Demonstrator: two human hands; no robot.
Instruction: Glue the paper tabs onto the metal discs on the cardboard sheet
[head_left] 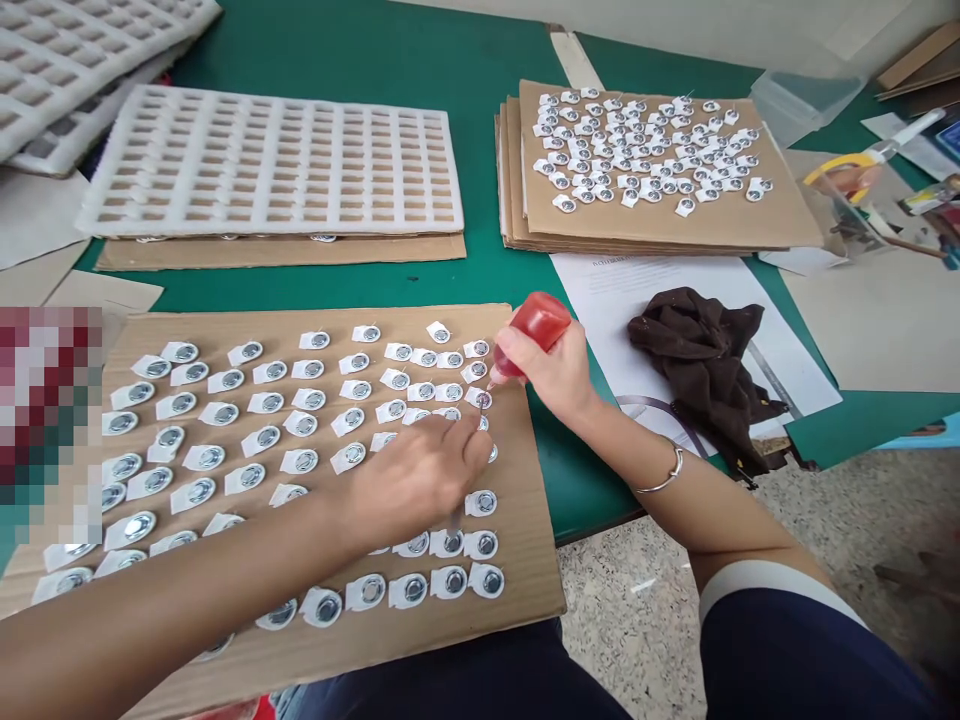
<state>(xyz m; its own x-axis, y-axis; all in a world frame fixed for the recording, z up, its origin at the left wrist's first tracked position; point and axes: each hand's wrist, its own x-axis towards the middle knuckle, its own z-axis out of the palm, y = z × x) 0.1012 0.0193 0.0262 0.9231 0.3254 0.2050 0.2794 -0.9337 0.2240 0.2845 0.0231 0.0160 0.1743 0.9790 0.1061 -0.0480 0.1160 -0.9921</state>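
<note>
My right hand is wrapped round a red squeeze bottle, tipped with its nozzle low over the board's right side. Beside it, my left hand is closed on a thin tool; its tip reaches a small part near the nozzle, and its exact kind is hidden by the fingers. Under both hands lies a cardboard sheet with rows of small round silver parts on white paper tabs. My left hand and forearm cover some of them.
Behind stands a white foam grid tray on cardboard; more trays lie at far left. Stacked cardboard at back right bears many similar parts. A dark brown cloth lies on paper at right, near yellow-handled scissors.
</note>
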